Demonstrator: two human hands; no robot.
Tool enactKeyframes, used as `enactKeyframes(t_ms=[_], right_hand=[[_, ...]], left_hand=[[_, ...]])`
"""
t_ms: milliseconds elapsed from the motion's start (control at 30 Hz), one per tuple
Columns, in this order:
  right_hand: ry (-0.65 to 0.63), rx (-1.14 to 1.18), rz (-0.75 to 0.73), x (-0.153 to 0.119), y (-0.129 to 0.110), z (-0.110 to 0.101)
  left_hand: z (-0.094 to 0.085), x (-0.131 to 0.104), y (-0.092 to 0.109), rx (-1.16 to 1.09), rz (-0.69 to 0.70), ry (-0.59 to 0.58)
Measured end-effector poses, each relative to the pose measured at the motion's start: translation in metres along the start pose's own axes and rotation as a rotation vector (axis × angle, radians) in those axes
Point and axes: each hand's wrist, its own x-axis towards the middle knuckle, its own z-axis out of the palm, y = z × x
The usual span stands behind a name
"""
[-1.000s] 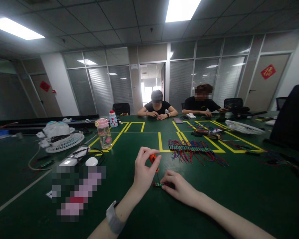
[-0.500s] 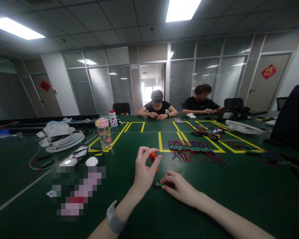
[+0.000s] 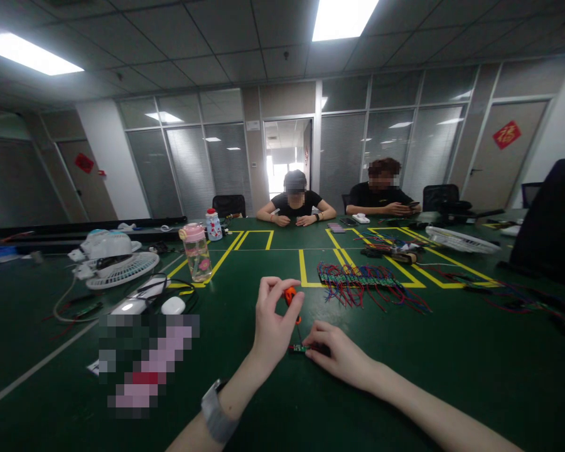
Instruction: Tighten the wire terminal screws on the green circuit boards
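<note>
My left hand is closed around the orange handle of a screwdriver, with thumb and fingers near its top. The screwdriver stands nearly upright, its thin shaft running down to a small green circuit board on the table. Whether the tip sits in a screw is too small to tell. My right hand pinches the right end of that board, and its fingers cover part of it. Red wire shows at the board's left end.
Beyond my hands lies a row of circuit boards with red and blue wires. A pink-lidded bottle, a white fan and a white mouse are on the left. Two people sit across the green table.
Both my hands hold nearly the same place, with the screwdriver handle turned slightly. Across the table, the person on the right has raised a phone in their hands.
</note>
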Motion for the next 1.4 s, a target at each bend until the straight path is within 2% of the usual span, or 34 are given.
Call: enactKeyframes(t_ms=[233, 433, 733, 967, 1200, 1400], right_hand=[[-0.001, 0.009, 0.001, -0.0002, -0.0011, -0.0003], [0.002, 0.005, 0.001, 0.0007, -0.0019, -0.0015], [-0.007, 0.018, 0.010, 0.0006, -0.0030, -0.0023], [-0.009, 0.020, 0.000, -0.0001, -0.0014, -0.0009], [-0.003, 0.022, -0.008, 0.0001, -0.0005, -0.0010], [-0.007, 0.015, 0.010, 0.0010, -0.0053, -0.0029]], left_hand=[[0.0005, 0.0001, -0.0012, -0.166, -0.053, -0.051], [-0.0003, 0.0008, 0.0025, -0.064, 0.022, -0.022], [0.0023, -0.0016, -0.0033, -0.214, -0.112, -0.025], [0.0001, -0.0001, -0.0003, -0.024, -0.003, 0.049], [0.0020, -0.0009, -0.0027, -0.207, -0.061, -0.045], [0.0008, 0.0003, 0.0002, -0.049, 0.020, -0.015]])
